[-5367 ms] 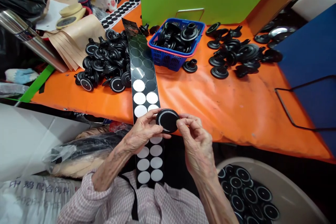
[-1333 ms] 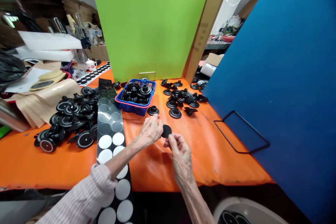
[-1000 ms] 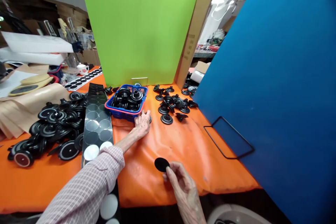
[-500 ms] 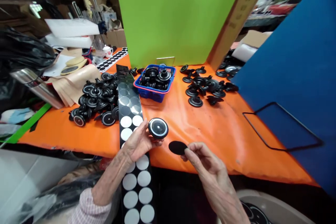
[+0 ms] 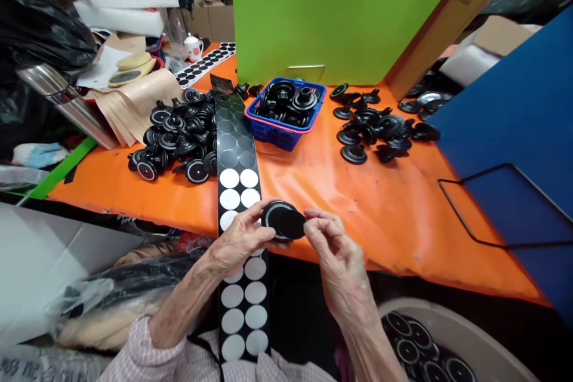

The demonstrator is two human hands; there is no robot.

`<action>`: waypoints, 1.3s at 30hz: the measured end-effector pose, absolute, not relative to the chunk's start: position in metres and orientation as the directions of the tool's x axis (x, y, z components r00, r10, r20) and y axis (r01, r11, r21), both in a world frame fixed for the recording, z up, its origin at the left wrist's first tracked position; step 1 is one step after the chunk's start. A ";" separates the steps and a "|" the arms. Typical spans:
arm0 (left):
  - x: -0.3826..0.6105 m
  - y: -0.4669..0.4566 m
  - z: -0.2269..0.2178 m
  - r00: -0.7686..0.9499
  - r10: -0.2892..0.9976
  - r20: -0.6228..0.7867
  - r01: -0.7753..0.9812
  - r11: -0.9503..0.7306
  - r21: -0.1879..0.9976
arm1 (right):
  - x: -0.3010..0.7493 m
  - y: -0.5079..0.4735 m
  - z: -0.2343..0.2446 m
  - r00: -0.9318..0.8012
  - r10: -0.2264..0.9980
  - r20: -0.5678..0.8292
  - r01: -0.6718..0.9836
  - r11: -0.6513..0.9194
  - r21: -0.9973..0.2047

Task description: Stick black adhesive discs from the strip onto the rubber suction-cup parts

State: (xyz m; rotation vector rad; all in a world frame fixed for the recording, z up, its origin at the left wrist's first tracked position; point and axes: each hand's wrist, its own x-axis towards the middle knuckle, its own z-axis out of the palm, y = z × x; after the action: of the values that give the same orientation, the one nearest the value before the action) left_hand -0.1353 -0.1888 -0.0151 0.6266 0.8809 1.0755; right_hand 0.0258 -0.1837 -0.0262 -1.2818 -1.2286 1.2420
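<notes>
My left hand (image 5: 244, 236) is closed on a round black disc-shaped part (image 5: 271, 212), its ringed face turned up toward me. Between the thumb and fingers of my right hand (image 5: 333, 245) is the edge of a thin black round sticker (image 5: 293, 224). The sticker overlaps the right side of the part's face; whether it is stuck down I cannot tell. Beneath my left wrist runs a long black strip (image 5: 244, 277) with two rows of pale circles, hanging over the table's front edge.
A blue basket (image 5: 275, 136) of black parts stands mid-table on the orange cover (image 5: 308, 176). Piles of similar parts lie left (image 5: 179, 131) and right (image 5: 376, 128). A pale tub (image 5: 452, 313) holding more discs stands below right. Green (image 5: 313, 18) and blue (image 5: 514, 125) panels border the table.
My right hand has brought the black sticker left and up onto the face of the part in my left hand. The camera view has shifted, showing more of the tub.
</notes>
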 end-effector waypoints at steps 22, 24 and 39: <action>-0.134 -0.192 -0.013 0.155 0.906 -0.393 -0.461 0.418 0.783 | 0.008 -0.189 -0.029 0.045 0.992 -0.118 0.007 -0.118 -0.993; -0.135 -0.193 -0.014 0.156 0.906 -0.392 -0.462 0.418 0.782 | 0.007 -0.189 -0.029 0.050 0.992 -0.117 0.012 -0.117 -0.993; -0.141 -0.197 -0.032 0.155 0.929 -0.336 -0.463 0.368 0.806 | -0.004 -0.194 -0.041 0.072 0.997 -0.008 0.212 -0.023 -0.977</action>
State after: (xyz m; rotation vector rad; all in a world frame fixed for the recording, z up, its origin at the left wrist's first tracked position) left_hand -0.1407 -0.1969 -0.0322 0.6069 0.9458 1.0902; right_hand -0.0040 -0.1942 -0.0410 -1.4093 -1.3036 1.0583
